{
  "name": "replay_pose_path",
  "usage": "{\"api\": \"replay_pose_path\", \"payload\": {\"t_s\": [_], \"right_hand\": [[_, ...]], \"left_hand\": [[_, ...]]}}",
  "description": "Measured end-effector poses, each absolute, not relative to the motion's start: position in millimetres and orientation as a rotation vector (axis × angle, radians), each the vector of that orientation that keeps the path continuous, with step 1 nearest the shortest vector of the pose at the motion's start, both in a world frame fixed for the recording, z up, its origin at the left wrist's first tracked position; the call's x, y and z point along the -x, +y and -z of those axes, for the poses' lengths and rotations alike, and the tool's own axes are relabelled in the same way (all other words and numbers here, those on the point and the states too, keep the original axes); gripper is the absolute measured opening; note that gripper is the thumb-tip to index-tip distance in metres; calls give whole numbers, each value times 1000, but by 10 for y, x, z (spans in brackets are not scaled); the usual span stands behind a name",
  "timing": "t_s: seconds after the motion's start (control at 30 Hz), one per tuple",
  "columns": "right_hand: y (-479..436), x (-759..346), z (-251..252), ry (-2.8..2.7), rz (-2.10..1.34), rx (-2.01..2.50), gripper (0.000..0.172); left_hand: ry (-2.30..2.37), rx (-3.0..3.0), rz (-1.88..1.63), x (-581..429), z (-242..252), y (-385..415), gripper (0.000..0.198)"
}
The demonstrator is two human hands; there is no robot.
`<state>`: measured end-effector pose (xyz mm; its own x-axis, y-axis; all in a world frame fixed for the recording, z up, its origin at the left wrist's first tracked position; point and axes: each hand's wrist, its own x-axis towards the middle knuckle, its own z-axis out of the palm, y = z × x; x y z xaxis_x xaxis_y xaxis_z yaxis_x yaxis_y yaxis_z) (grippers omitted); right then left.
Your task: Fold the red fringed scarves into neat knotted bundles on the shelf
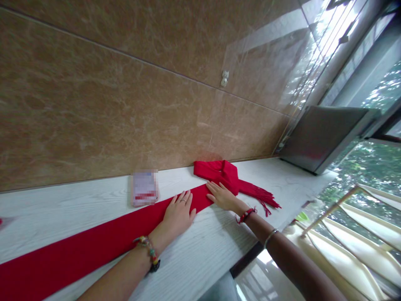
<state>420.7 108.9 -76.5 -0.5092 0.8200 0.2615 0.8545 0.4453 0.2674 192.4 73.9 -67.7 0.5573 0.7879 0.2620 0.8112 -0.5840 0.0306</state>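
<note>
A long red scarf (pixel 125 231) stretches flat across the white wood-grain table from the lower left, and its far part lies bunched and looped near the wall with a fringed end spread to the right. My left hand (pixel 178 214) rests palm down on the flat stretch, fingers spread and pointing away from me. Farther right, my right hand (pixel 223 196) also presses flat on the scarf, fingers extended, just beside the looped part. Neither hand grips the cloth.
A pale, pixel-blurred box-like item (pixel 144 189) sits behind the scarf. The tabletop (pixel 78 200) meets a brown marble-tiled wall (pixel 125 108). At the right end stands a grey metal appliance or panel (pixel 324 133), with a cream rack (pixel 341 234) below it near the window.
</note>
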Motion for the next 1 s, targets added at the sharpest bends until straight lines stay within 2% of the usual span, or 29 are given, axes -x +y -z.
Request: {"api": "replay_pose_path", "payload": {"t_s": [0.1,0.33,0.47,0.7,1.0], "right_hand": [[1171,-4426,738,-2550,700,1661,47],[1225,-4639,511,-2419,767,1898,48],[1213,-4268,494,-2417,567,1731,52],[1037,-3546,791,-2605,152,1399,51],[982,-3600,872,-2543,167,1353,50]], "left_hand": [[-1410,2697,378,-1910,678,725,54],[-1402,2699,488,-1837,675,661,54],[-1397,2704,513,-1816,674,644,53],[-1267,2809,380,-1360,666,369,66],[-1415,2794,65,-340,462,-242,57]]}}
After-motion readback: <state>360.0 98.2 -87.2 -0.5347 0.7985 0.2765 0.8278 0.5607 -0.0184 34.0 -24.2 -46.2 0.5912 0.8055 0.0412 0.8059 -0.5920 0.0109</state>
